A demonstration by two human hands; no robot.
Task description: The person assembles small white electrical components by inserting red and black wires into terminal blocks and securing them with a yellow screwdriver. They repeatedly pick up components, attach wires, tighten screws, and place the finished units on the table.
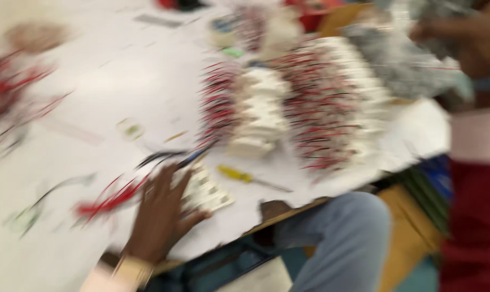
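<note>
The picture is heavily blurred. My left hand [161,213] lies palm down at the near edge of the white table [104,81], fingers spread over a small white plastic part [207,192] with red and black wires [107,200] trailing to its left. It presses on that part. A yellow-handled screwdriver [242,176] lies just right of the hand. My right hand is out of the picture.
Two stacked rows of white parts with red wires [261,113] [337,103] stand mid-table. More red wiring [7,86] lies far left. Another person's hand [450,35] holds grey material at the top right, red clothing [474,227] below it. A knee in light blue [342,238] sits under the table edge.
</note>
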